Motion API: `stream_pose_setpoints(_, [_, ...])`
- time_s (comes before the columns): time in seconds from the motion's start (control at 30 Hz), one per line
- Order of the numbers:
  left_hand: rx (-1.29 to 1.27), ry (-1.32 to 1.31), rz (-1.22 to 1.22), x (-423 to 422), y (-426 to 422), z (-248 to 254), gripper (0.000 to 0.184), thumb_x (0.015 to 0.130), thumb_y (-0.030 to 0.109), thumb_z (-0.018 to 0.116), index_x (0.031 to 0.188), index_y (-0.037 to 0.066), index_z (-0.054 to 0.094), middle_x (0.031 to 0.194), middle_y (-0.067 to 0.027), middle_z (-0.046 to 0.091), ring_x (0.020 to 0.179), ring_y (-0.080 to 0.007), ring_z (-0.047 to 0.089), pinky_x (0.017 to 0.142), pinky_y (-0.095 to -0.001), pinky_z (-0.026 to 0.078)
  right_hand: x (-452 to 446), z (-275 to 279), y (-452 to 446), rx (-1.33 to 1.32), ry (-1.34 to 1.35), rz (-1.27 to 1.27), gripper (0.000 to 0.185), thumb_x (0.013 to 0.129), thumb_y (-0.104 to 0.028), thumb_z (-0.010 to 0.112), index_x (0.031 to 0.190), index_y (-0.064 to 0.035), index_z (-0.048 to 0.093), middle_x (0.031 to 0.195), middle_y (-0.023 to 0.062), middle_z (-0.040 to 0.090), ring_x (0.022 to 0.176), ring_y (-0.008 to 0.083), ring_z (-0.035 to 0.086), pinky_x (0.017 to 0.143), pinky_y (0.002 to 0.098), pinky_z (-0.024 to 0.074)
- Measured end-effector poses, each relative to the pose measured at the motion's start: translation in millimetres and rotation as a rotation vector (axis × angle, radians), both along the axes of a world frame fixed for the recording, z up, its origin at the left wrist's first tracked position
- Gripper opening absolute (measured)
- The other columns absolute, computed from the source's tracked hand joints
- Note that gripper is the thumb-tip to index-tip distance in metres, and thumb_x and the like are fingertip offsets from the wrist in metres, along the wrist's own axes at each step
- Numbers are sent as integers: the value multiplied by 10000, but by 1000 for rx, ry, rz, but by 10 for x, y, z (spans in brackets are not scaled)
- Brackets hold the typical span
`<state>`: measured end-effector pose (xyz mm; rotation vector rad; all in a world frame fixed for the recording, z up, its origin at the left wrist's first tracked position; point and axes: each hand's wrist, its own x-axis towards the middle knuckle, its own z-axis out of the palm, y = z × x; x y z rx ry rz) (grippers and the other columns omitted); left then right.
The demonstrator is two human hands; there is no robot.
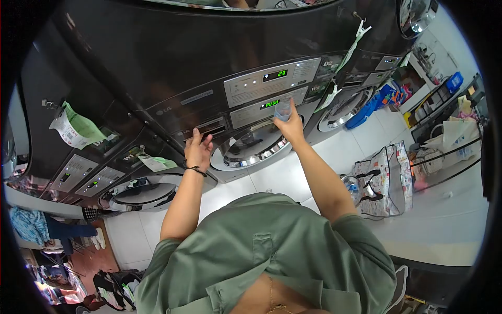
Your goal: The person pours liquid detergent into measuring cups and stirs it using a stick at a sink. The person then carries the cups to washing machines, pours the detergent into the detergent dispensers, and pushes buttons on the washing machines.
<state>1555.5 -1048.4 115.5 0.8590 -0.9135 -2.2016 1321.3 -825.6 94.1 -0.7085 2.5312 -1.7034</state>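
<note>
My right hand (291,126) grips a small clear plastic cup (283,110). One of its fingers stretches up to the lower control panel (246,116), by its right end; whether it presses a button I cannot tell. The green display on that panel reads "PUSH". Lower left, my left hand (195,153) has its fingers apart at the dark detergent drawer (212,129) of the LG washer; contact with it is unclear. Beneath the panel is the washer's round chrome-rimmed door (253,147). The upper panel (256,82) shows "23".
More stacked machines stand on both sides, with a washer door (141,193) at left and another (348,110) at right. Green paper slips (78,125) hang from them. A patterned bag (387,180) stands on the white tile floor (285,175). Another person's legs (73,232) show far left.
</note>
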Motion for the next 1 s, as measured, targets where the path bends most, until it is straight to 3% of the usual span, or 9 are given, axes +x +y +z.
stream_pose_setpoints(0.07, [5, -30, -1, 47, 7, 29, 316, 961, 366, 668, 1105, 118, 533, 1104, -23, 612, 973, -194, 622, 744, -323, 476, 60, 170, 35, 97, 4, 12, 1053, 665, -304, 743, 1549, -8, 253, 1179, 280, 658, 1114, 414, 641, 982, 397, 491])
stream_pose_setpoints(0.17, [-10, -92, 10, 111, 60, 78, 300, 930, 335, 720, 1055, 141, 527, 1142, -3, 562, 976, -199, 620, 760, -330, 471, 30, 258, 9, 228, 105, -16, 1042, 647, -297, 729, 1540, -4, 277, 1182, 300, 647, 1107, 424, 636, 974, 409, 496])
stream_pose_setpoints(0.37, [-46, -125, 66, 179, 207, 23, 374, 938, 304, 712, 1202, 150, 497, 1156, -8, 568, 967, -208, 627, 749, -340, 478, 99, 352, 148, 220, 57, 23, 1039, 643, -286, 723, 1529, 26, 277, 1181, 315, 640, 1074, 432, 645, 954, 422, 504])
stream_pose_setpoints(0.53, [-17, -217, 10, 361, 269, -325, 469, 940, 313, 706, 1296, 148, 450, 1169, -24, 573, 916, -206, 641, 733, -339, 486, 186, -44, 181, 188, -22, 55, 1045, 649, -283, 726, 1538, 11, 262, 1204, 304, 638, 1090, 414, 647, 961, 409, 500])
stream_pose_setpoints(0.77, [31, -285, 22, 642, 307, -569, 476, 923, 351, 721, 1281, 183, 457, 1194, -24, 561, 906, -204, 631, 740, -342, 470, 160, 46, 127, 265, -140, 111, 1079, 651, -296, 742, 1562, -28, 228, 1237, 274, 641, 1127, 379, 645, 984, 371, 486])
stream_pose_setpoints(0.87, [7, -320, 52, 648, 319, -547, 472, 926, 327, 720, 1275, 153, 454, 1142, -37, 587, 837, -200, 657, 681, -322, 468, 99, -108, 142, 122, -239, 140, 1084, 658, -287, 755, 1578, -85, 218, 1228, 252, 655, 1138, 358, 647, 992, 351, 478])
stream_pose_setpoints(0.9, [-12, -342, 59, 615, 350, -537, 453, 921, 294, 726, 1265, 156, 465, 1046, -12, 615, 805, -183, 658, 650, -304, 461, 84, -172, 165, 75, -216, 143, 1076, 661, -281, 762, 1579, -104, 228, 1224, 232, 663, 1134, 338, 652, 990, 345, 479])
stream_pose_setpoints(1.0, [-99, -377, -77, 499, 448, -691, 438, 916, 239, 726, 1258, 131, 475, 1107, -56, 607, 822, -183, 644, 620, -286, 470, 116, -415, 248, -85, -162, 171, 1050, 673, -263, 784, 1578, -154, 263, 1211, 173, 688, 1100, 278, 671, 965, 331, 491])
